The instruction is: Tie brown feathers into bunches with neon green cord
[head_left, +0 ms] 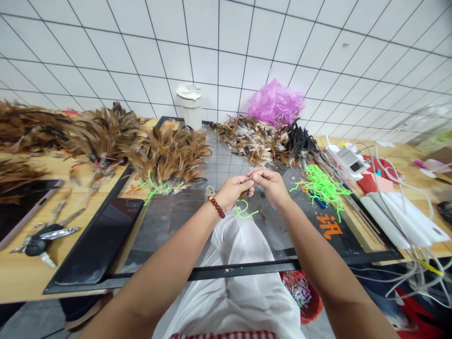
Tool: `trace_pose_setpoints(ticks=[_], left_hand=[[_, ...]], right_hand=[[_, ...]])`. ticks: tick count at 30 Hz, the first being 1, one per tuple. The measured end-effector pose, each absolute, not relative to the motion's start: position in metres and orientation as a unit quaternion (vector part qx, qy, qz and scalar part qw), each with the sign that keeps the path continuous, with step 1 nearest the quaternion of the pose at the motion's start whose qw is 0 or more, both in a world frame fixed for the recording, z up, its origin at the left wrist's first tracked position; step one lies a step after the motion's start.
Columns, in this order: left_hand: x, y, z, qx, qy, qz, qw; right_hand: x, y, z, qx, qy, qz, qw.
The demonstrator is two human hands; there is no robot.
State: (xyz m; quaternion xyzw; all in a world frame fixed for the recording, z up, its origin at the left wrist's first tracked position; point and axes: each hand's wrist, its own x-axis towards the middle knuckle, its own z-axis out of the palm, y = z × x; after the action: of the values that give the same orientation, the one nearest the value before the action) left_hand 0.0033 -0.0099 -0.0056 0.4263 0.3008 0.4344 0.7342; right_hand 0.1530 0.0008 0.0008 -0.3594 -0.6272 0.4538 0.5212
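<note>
At the near left corner of the panel (247,269), a phone (102,240) is laid. Farther in, above the panel's middle, a green cord (251,215) is gripped by the left hand (231,190), its loose end left hanging; a brown tuft (243,194) is partly hidden beneath the curled fingers. The right hand (269,183) is held against the left fingertips — whether anything is clasped in it cannot be told. Fine fingertip work on the cord is judged to be the step in hand; for the next move, a steady pinch and a clear loose end seem to be called for. Toward the left edge, a bunch of feathers (169,153) is set down with green strands across its base; by the right edge, spare cords (323,186) are heaped. At the far edge, mixed feathers (254,139) are spread between a cup (190,106) and a purple bag (277,101).
</note>
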Motion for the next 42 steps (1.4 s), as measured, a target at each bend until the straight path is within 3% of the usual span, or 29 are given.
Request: trace_pose_setpoints(ticks=[4,14,26,30,37,42], left_hand=[[0.006,-0.009,-0.012,0.446,0.317,0.431,0.718],[0.005,-0.01,-0.015,0.501,0.398,0.435,0.633],[0.006,-0.01,-0.017,0.476,0.395,0.444,0.649],[0.006,-0.009,-0.013,0.398,0.378,0.513,0.66],[-0.005,0.002,-0.009,0.185,0.294,0.612,0.71],[-0.01,0.005,-0.011,0.116,0.25,0.625,0.73]], right_hand=[[0.146,0.001,-0.007,-0.387,-0.62,0.413,0.544],[0.138,0.002,-0.021,-0.374,-0.549,0.494,0.561],[0.135,0.003,-0.023,-0.399,-0.551,0.495,0.54],[0.135,0.003,-0.025,-0.415,-0.526,0.514,0.536],[0.139,-0.003,-0.016,-0.379,-0.675,0.483,0.409],[0.139,-0.011,-0.012,-0.312,-0.852,0.331,0.26]])
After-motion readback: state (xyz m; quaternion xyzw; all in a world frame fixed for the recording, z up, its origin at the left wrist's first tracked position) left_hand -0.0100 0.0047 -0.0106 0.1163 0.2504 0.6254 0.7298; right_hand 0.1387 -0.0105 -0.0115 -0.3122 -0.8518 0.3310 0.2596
